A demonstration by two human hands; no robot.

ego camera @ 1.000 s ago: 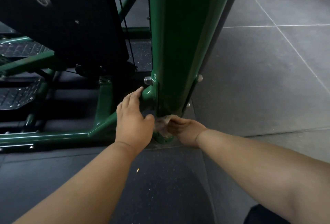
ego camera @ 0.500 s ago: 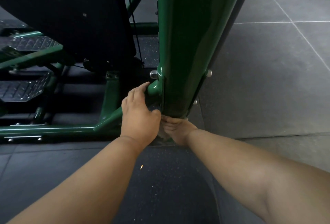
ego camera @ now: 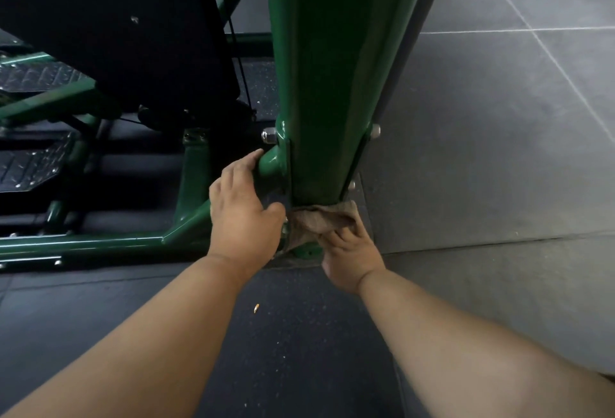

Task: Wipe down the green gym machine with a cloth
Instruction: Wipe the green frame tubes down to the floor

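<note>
The right hand (ego camera: 349, 252) has its grip clenched on a bunched brown cloth (ego camera: 321, 217), pressing it against the foot of the green gym machine's thick upright post (ego camera: 329, 91), just above the base plate (ego camera: 306, 248). The left hand (ego camera: 241, 214) wraps its grip around a short green crossbar (ego camera: 271, 162) joining the post, thumb near the cloth. Both forearms reach over dark speckled rubber floor (ego camera: 283, 351); grey tiles (ego camera: 499, 151) lie to the right.

no readable text, no labels, no brands, no numbers
</note>
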